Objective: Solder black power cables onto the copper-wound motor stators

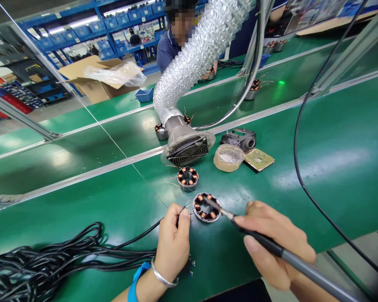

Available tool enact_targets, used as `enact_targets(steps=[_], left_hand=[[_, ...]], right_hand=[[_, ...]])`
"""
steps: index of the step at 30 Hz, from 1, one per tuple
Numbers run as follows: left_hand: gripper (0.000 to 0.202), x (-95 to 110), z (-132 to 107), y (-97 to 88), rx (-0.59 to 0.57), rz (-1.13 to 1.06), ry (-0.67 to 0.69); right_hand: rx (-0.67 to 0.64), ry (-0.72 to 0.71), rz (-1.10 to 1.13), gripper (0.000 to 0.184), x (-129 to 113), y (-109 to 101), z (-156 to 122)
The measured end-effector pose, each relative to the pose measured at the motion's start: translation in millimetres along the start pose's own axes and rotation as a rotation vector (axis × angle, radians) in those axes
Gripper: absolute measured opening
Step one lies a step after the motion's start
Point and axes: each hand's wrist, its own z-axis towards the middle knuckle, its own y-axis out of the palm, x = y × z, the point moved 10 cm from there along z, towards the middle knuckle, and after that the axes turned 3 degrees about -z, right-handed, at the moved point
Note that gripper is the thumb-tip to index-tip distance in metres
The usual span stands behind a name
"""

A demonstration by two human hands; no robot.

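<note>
Stator (207, 207) with copper windings sits flat on the green bench (302, 176), near edge, centre. Right hand (275, 243) closed in a pen grip around the soldering iron (271, 245), tip resting on the stator's winding ring. Left hand (173, 245) pinches a black lead wire (145, 233) just left of the stator, holding its end to the joint. Cable bundle (44, 262) trails off left. Second stator (187, 178) just beyond. Fume extractor hose (189, 149) faces the work, likely to pull smoke. Tape roll (228, 157) and sponge pad (258, 159) far right.

Green workbenches (334, 138), blue shelving (91, 25) behind, bright factory light
</note>
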Motion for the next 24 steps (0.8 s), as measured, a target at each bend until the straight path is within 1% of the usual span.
enact_targets(steps=[2, 3, 6, 8, 9, 10, 12, 14, 15, 17, 20, 22, 24], left_hand=[[0.036, 0, -1, 0.1, 0.003, -0.011, -0.002], [0.036, 0, -1, 0.1, 0.005, -0.018, -0.001], [0.036, -2, -1, -0.3, 0.007, -0.059, -0.009], [0.037, -5, 0, 0.5, -0.011, -0.114, -0.037], [0.037, -6, 0, 1.4, -0.029, -0.149, -0.059], [0.037, -7, 1, 2.5, -0.052, -0.187, -0.086], [0.034, -8, 2, 3.7, -0.1, -0.261, -0.137], [0.029, -4, 3, 0.9, -0.125, -0.301, -0.153], [0.026, 0, 4, -1.9, -0.127, -0.298, -0.14], [0.023, 9, 7, -9.3, -0.115, -0.254, -0.086], [0.018, 20, 10, -19.6, -0.081, -0.158, -0.018], [0.018, 24, 12, -23.6, -0.07, -0.084, 0.0], [0.019, 25, 13, -23.0, -0.096, -0.009, 0.001]], right_hand=[[-0.004, -0.029, -0.117, 0.035, 17, -11, 4], [0.002, -0.038, -0.206, 0.034, 29, -18, 5], [0.082, -0.072, -0.476, 0.032, 68, -40, 4], [0.009, -0.023, -0.599, 0.029, 97, -40, 1], [-0.036, 0.003, -0.637, 0.028, 107, -37, -2], [-0.062, 0.024, -0.656, 0.029, 112, -35, -4], [-0.038, 0.035, -0.612, 0.031, 105, -34, -7], [-0.01, 0.037, -0.466, 0.033, 86, -27, -8], [-0.026, 0.038, -0.38, 0.032, 75, -19, -7], [-0.104, -0.003, -0.237, 0.024, 52, 6, -4], [-0.265, -0.09, -0.08, 0.023, 26, 50, 2], [-0.345, -0.138, -0.04, 0.021, 18, 71, 6], [-0.371, -0.164, -0.033, 0.022, 18, 81, 8]])
